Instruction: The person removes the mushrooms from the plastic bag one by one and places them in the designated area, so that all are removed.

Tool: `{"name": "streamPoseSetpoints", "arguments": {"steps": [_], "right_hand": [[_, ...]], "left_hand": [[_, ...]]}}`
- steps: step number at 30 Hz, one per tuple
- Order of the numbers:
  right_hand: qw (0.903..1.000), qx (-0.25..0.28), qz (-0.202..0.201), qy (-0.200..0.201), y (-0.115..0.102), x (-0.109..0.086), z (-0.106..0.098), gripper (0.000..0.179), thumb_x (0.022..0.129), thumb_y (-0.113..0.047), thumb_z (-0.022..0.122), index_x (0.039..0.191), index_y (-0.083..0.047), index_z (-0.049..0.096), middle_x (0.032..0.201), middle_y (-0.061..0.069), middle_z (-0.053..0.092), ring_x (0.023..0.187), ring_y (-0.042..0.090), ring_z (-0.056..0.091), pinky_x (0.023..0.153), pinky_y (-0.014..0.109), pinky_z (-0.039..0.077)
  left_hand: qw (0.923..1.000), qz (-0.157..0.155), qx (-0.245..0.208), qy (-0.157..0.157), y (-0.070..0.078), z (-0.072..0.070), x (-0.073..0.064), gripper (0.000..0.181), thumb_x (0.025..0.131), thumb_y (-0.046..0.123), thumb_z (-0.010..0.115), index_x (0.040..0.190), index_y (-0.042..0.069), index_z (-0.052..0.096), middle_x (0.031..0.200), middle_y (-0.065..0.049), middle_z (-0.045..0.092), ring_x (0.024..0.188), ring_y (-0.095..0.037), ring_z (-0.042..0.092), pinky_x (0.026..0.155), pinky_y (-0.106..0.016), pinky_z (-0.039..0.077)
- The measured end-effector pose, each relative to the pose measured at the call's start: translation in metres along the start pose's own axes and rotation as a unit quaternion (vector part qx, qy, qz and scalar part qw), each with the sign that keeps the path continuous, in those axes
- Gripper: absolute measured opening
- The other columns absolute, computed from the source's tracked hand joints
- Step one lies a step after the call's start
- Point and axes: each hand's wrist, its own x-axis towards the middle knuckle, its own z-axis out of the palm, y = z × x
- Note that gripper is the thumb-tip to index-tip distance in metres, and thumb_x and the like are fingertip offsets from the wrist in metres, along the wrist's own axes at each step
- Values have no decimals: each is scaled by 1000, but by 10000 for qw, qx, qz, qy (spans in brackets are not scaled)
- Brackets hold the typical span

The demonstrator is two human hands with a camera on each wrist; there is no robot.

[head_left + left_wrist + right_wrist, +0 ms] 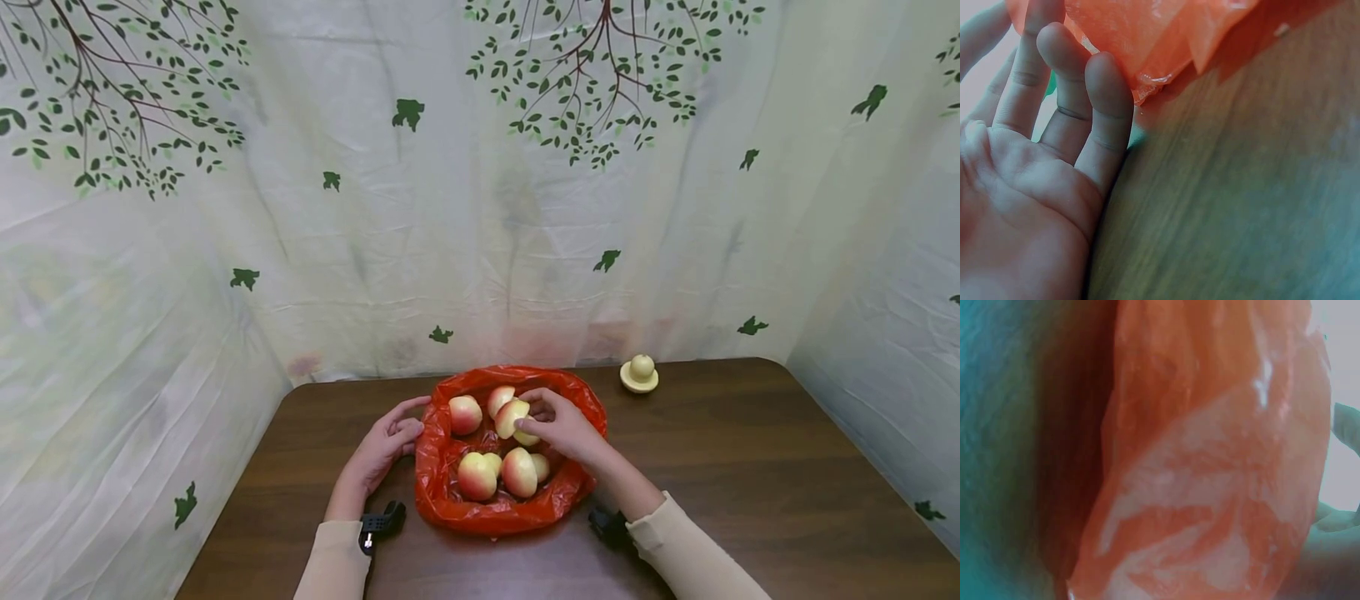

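Note:
A red plastic bag (pixel 491 521) with its mouth spread wide stands on the table and holds several mushroom-shaped pieces with red-and-yellow caps, among them one mushroom (pixel 465 415) at the left and another mushroom (pixel 477 477) nearer the front. Over the bag's right half, my right hand (pixel 558 429) pinches a red-and-yellow mushroom (pixel 512 417) between thumb and fingers. Against the bag's left side rests my left hand (pixel 380 447), thumb and index finger apart, fingertips at the plastic. In the left wrist view its fingers (pixel 1107 94) are loosely bent beside the red plastic (pixel 1147 44).
A cream mushroom (pixel 640 375) lies cap-down at the back right of the brown wooden table (pixel 750 467). Behind the table hangs a pale curtain (pixel 480 208) printed with branches and leaves. Red plastic (pixel 1210 456) fills most of the right wrist view.

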Motion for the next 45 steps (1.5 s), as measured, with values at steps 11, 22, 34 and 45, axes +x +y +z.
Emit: {"name": "streamPoseSetpoints", "arguments": {"steps": [11,22,34,45], "right_hand": [[9998,41,-141,163,-6,-1,-13,47,99,-28,76,137,-7,61,126,16,66,115,28,67,91,34,58],[9992,-27,-106,392,-10,-2,-30,45,101,-28,74,139,-8,61,129,18,65,124,34,66,98,41,57],[9988,70,-86,487,-10,-2,-51,48,103,-27,71,145,-7,57,134,22,65,125,34,65,101,40,54],[9968,416,-133,677,-12,-5,-73,51,104,-25,70,146,-2,53,137,23,63,118,26,64,99,31,52]], "left_hand": [[10000,-18,-23,14,0,0,0,54,112,20,54,163,13,37,107,7,78,101,-9,74,96,-27,61],[10000,-64,24,37,2,1,0,54,112,20,54,163,13,38,106,7,79,100,-9,74,96,-27,61],[9999,-103,3,14,1,0,-1,54,112,21,54,163,13,37,105,7,79,100,-10,74,96,-28,61],[10000,-89,1,16,1,0,-1,55,111,21,55,162,12,37,105,7,78,100,-9,73,95,-28,61]]}}
